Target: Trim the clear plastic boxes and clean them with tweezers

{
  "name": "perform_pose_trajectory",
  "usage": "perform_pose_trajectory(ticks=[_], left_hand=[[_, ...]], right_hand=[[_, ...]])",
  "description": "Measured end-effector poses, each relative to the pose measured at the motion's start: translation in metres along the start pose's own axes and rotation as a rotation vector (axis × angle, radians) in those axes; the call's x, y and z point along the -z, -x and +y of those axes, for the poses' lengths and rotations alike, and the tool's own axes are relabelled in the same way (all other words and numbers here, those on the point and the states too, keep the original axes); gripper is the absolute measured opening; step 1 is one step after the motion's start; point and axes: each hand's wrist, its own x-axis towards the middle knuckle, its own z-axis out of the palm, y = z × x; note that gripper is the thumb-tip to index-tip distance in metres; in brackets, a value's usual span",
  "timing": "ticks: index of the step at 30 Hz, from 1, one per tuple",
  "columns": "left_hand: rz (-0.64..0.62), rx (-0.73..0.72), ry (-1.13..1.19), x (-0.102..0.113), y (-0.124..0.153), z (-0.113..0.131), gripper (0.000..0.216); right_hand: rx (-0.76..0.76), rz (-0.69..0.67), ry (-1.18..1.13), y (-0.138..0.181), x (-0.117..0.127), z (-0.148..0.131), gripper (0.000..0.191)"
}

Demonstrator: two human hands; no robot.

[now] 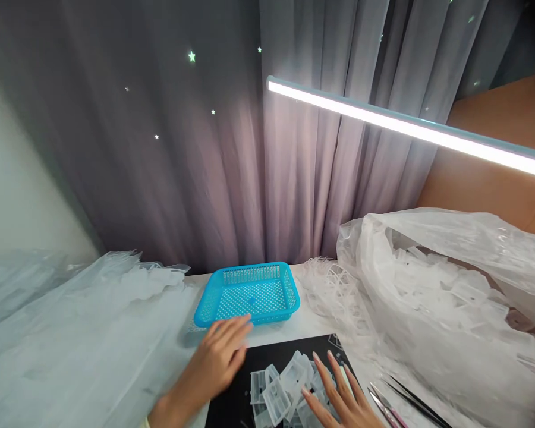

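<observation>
My left hand (214,359) is stretched out over the left edge of a black mat (232,386), slightly blurred, with nothing visible in it. Its fingertips reach the near rim of a blue plastic basket (214,279); whether they touch it I cannot tell. The basket's lattice floor shows no contents. On the mat lies a pile of small translucent plastic boxes (276,399). My right hand (339,392) spreads its fingers over the right side of this pile, palm down, hiding some boxes.
Tweezers (417,398) and small pink-handled scissors (387,407) lie right of the mat. Thin clear plastic scraps (332,291) sit beyond them. A large bag of clear plastic parts (446,291) stands at right; more plastic sheeting (93,333) covers the left. A lit tube lamp (410,125) hangs before grey curtains (232,178).
</observation>
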Motion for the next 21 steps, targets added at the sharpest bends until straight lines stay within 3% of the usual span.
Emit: perform_pose_trajectory(ticks=[1, 3, 4, 8, 11, 13, 17, 21], left_hand=[[-0.024, -0.052, 0.026, -0.004, 0.007, 0.014, 0.042], [-0.136, -0.183, 0.127, -0.018, 0.020, 0.039, 0.075], [-0.194, -0.203, 0.166, -0.027, 0.025, 0.048, 0.079], [-0.304, -0.152, 0.276, -0.064, 0.029, 0.061, 0.084], [-0.257, -0.083, 0.292, -0.079, 0.027, 0.061, 0.088], [-0.201, -0.074, 0.308, -0.080, 0.025, 0.062, 0.090], [-0.102, -0.052, 0.503, -0.065, 0.019, 0.065, 0.097], [0.043, 0.018, 0.667, -0.052, 0.012, 0.062, 0.074]], right_hand=[[0.038, 0.004, -0.014, -0.005, 0.001, 0.004, 0.078], [0.048, -0.025, -0.087, -0.016, 0.003, 0.010, 0.087], [0.041, -0.056, -0.136, -0.022, 0.003, 0.012, 0.091], [-0.056, -0.290, -0.344, -0.035, -0.007, 0.006, 0.094], [-0.153, -0.466, -0.488, -0.039, -0.014, 0.001, 0.102], [-0.224, -0.512, -0.622, -0.040, -0.012, 0.000, 0.103], [-0.426, -0.469, -0.880, -0.044, 0.003, 0.003, 0.083], [-0.522, -0.377, -0.991, -0.047, 0.011, 0.005, 0.076]])
